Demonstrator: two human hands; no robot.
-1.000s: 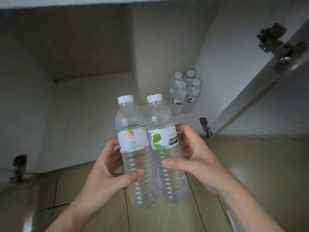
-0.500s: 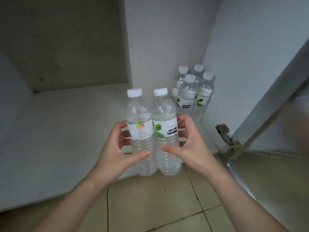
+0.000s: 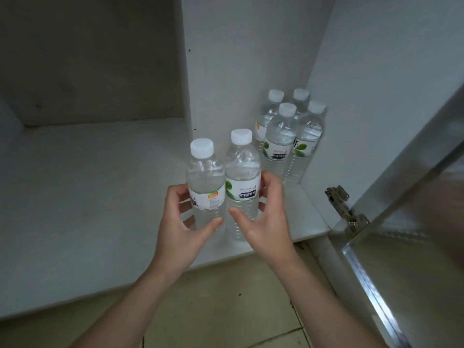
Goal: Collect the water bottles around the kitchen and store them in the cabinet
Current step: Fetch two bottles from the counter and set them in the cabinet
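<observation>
The rear water bottles (image 3: 272, 114) stand half hidden behind the front ones; the cabinet door (image 3: 414, 247) blurs and runs off the right edge.

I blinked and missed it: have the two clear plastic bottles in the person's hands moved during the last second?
Yes. The two held clear plastic bottles moved forward over the white cabinet shelf, closer to the four stored bottles in the corner.
</observation>
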